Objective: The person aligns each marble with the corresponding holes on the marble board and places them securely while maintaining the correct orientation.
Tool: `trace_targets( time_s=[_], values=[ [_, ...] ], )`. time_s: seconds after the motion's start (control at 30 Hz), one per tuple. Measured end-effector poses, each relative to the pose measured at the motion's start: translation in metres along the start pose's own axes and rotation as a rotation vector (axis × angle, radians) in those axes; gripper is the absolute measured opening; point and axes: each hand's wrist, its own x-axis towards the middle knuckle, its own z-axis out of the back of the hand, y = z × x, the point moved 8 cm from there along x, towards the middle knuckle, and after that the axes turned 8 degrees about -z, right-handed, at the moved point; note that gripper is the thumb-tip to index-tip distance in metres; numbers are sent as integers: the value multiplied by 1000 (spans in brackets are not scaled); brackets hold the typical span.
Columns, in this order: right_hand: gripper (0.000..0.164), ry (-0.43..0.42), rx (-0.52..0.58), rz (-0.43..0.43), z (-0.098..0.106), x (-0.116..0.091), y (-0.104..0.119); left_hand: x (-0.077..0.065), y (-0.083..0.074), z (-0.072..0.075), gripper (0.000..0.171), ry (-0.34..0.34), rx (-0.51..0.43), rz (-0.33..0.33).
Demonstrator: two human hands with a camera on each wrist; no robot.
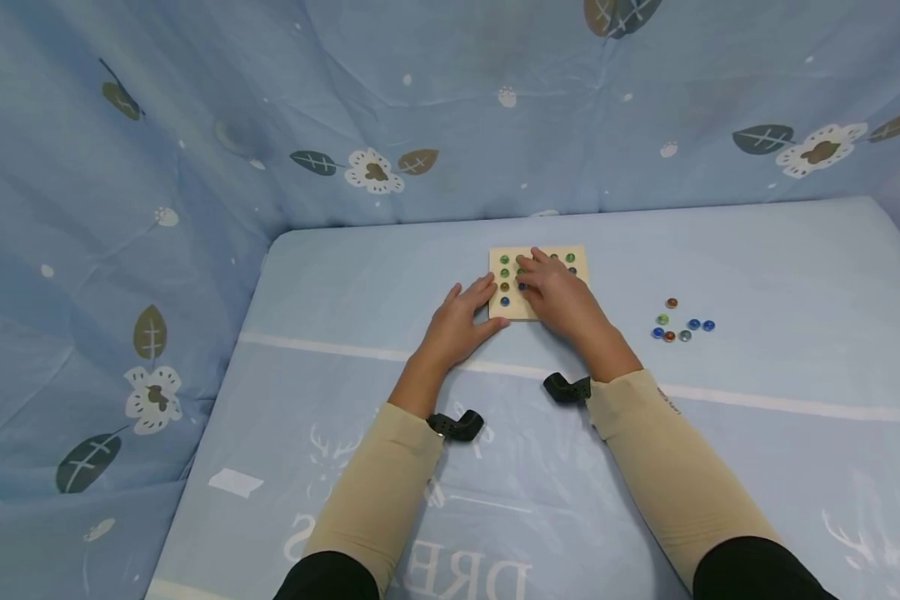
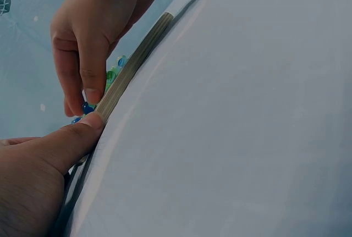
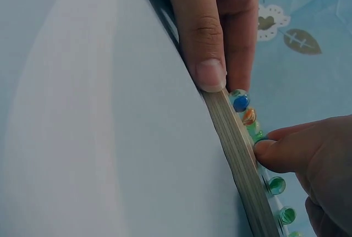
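Observation:
A flat, pale wooden board (image 1: 523,311) lies on the table with green, brown and blue glass marbles (image 1: 505,273) set in rows on it. My left hand (image 1: 456,327) holds the board's near left corner, thumb along the near edge and fingers at the left side. Over the middle of the board, my right hand (image 1: 562,300) has its thumb and fingertips brought together at a blue marble (image 2: 88,108). The right fingers mostly hide that marble in the right wrist view. Part of the rows is covered by the right hand in the head view.
Several loose marbles, among them a brown one (image 1: 672,303) and a blue one (image 1: 708,326), lie on the table to the right of the board. A pale strip (image 1: 795,406) crosses the tablecloth. Patterned blue curtain (image 1: 450,108) hangs behind the table and at the left.

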Motion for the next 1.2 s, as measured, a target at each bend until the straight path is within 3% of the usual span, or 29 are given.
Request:
trace_targets(
  time_s=[0.5,0.73,1.03,1.2],
  values=[
    [38,-4,16,-5,4,-6,-5,0,-2,-3,74,-11,6,-8],
    [38,-29,69,-14,16,-9,-11,1,-3,-2,74,-5,12,-1],
    [35,-87,181,-139,42,-16,-47,1,-1,-1,74,-18,-11,15],
    [36,-89,190,-201,53,-23,-69,0,0,-1,75,-23,-17,11]
  ],
)
